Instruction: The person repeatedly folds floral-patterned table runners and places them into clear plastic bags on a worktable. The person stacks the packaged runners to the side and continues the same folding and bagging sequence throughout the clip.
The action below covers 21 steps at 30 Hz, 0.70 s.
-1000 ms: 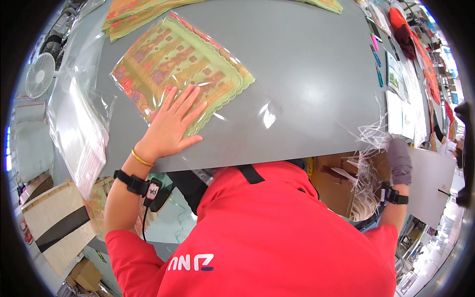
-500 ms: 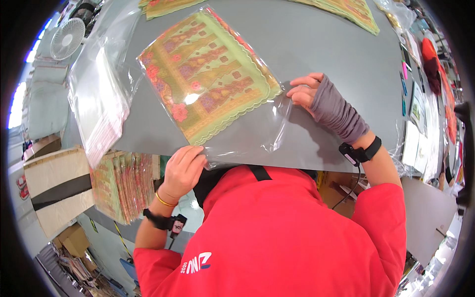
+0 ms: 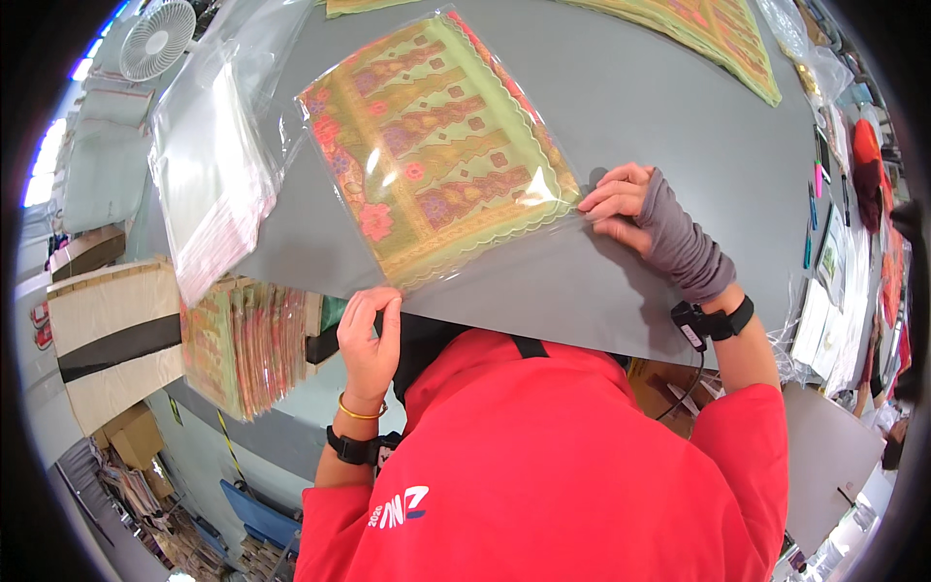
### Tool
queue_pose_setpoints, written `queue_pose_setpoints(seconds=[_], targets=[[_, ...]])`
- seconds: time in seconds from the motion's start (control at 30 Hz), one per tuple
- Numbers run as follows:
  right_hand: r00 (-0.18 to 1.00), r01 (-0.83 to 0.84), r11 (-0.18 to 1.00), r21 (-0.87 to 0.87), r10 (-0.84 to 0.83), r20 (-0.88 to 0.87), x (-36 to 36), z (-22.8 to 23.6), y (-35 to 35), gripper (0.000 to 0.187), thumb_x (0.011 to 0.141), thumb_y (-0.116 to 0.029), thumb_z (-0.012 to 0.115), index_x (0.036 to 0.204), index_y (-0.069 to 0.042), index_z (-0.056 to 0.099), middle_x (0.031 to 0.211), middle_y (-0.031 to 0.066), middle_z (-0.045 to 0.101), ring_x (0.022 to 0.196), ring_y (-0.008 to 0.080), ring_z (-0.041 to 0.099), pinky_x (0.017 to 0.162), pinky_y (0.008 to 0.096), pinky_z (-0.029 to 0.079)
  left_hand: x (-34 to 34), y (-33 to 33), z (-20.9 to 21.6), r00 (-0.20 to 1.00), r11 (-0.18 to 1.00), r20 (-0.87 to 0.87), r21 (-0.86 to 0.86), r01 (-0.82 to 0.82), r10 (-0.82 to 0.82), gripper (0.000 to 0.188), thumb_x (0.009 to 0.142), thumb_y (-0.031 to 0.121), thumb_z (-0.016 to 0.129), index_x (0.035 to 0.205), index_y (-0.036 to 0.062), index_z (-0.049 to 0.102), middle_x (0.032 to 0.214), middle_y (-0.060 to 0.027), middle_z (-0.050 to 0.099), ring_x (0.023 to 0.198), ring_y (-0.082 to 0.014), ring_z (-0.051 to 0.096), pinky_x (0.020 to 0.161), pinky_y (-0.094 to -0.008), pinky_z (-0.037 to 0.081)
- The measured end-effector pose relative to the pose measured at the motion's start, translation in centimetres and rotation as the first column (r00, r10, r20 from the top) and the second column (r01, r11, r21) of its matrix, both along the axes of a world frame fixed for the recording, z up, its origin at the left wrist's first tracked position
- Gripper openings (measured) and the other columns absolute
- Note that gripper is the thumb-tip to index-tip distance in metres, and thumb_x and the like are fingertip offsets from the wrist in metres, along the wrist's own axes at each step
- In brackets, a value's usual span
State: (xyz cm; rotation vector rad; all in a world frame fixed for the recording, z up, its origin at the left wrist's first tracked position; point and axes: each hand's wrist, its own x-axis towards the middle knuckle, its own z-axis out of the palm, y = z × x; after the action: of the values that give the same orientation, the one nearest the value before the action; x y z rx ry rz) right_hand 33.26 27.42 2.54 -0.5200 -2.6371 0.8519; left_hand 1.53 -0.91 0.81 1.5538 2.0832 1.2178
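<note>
A folded green, gold and pink floral cloth with a scalloped edge lies inside a clear plastic bag, slanted on the grey table. At the bag's near left corner, by the table edge, my left hand has its thumb and fingers closed on the plastic. The right hand, in a grey fingerless sleeve, pinches the bag's right corner, its fingertips partly hiding the plastic there. The cloth is flat and fills most of the bag.
A stack of clear empty bags lies to the left. Below it, several bagged cloths stand upright beside a wooden board. More folded cloths rest at the far right. Pens and papers line the right side.
The loose clear flap below the cloth no longer stretches out; the bag's edge now runs close along the cloth. Both hands remain at its corners.
</note>
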Motion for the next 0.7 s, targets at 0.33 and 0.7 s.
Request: queue_pose_setpoints(seconds=[0.33,0.7], targets=[[0.895,0.406,0.884,0.231,-0.436,0.098,-4.1,-1.5,-2.3,0.03,0.09,-0.012,0.075,0.12,-0.014,0.071,0.101,0.007,0.068,0.096,0.029,0.062,0.092,0.0434,0.046,0.4,1.5,-1.7,0.975,0.969,-0.083,-0.124,-0.214,0.205,0.018,0.094,0.002,0.073,0.111,0.0022,0.067,0.083,-0.0089,0.059,0.081,-0.0287,0.059,0.078,-0.0403,0.049],[0.938,-0.222,0.911,0.348,0.102,0.332,-7.0,1.7,-2.9,0.059,0.089,-0.012,0.076,0.147,-0.014,0.065,0.164,0.0179,0.045,0.15,0.0417,0.041,0.125,0.0565,0.032,0.7,-0.9,0.5,0.907,0.949,-0.294,-0.009,0.315,-0.303,0.022,0.084,0.018,0.077,0.105,0.0114,0.073,0.152,-0.016,0.05,0.15,-0.0403,0.039,0.127,-0.0651,0.022]])
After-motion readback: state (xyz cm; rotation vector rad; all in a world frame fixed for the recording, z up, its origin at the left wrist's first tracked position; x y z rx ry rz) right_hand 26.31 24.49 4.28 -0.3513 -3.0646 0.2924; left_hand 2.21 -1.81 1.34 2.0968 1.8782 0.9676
